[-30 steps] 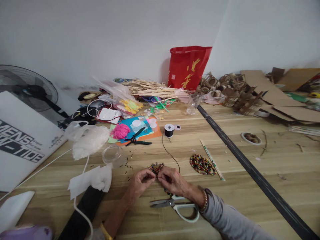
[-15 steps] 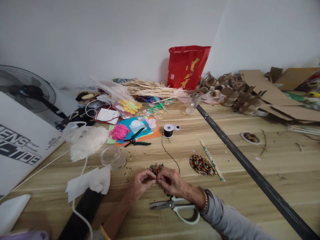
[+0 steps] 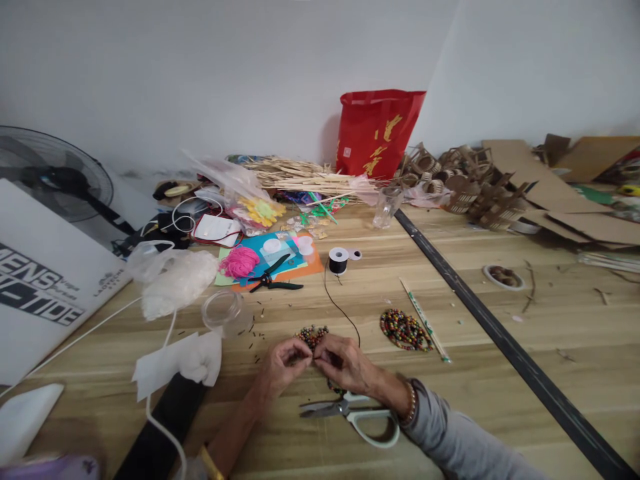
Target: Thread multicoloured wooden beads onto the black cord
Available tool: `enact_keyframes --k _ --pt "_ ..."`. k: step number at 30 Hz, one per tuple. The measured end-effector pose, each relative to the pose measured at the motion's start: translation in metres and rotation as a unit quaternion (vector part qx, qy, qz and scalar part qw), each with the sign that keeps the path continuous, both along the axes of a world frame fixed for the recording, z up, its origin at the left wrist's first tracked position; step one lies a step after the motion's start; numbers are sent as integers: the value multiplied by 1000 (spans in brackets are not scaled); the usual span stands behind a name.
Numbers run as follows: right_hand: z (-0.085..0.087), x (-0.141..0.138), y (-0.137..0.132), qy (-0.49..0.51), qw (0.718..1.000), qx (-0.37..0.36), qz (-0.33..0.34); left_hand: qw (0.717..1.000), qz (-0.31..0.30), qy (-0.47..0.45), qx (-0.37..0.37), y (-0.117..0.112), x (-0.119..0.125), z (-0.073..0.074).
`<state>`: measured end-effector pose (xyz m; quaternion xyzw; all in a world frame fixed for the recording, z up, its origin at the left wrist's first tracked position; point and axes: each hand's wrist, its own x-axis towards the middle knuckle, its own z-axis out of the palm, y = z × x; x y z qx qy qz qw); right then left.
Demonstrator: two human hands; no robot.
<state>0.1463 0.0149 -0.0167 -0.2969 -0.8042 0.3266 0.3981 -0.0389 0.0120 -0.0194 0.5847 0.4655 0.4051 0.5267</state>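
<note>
My left hand [image 3: 283, 365] and my right hand [image 3: 345, 363] meet fingertip to fingertip low on the wooden table [image 3: 450, 373], both pinched closed over a small cluster of coloured beads [image 3: 311, 335] just beyond them. A black cord [image 3: 340, 308] runs from my right hand back to a black spool [image 3: 338, 260]. What exactly each pinch holds is too small to make out. White-handled scissors [image 3: 357, 413] lie right under my right wrist. A flat oval of coloured beads [image 3: 404, 329] lies to the right.
Black pliers [image 3: 273, 280] and pink yarn [image 3: 239, 262] rest on coloured paper. A clear round container [image 3: 225, 311] and white tissue [image 3: 180, 360] lie left. A red bag [image 3: 377, 133], bamboo sticks [image 3: 300, 175], a glass [image 3: 386, 208] and cardboard pieces [image 3: 505, 187] stand at the back.
Nothing has moved apart from small finger shifts; both hands stay pinched together at the bead cluster.
</note>
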Motion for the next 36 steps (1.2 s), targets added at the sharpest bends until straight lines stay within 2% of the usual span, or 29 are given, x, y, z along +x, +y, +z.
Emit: enact_keyframes --k 26,36 --pt "1 0 2 16 1000 -1 -13 1000 7 -15 -1 -1 -3 -4" --pt "4 1 0 1 1000 -14 -6 999 9 -19 -30 -3 -2 5"
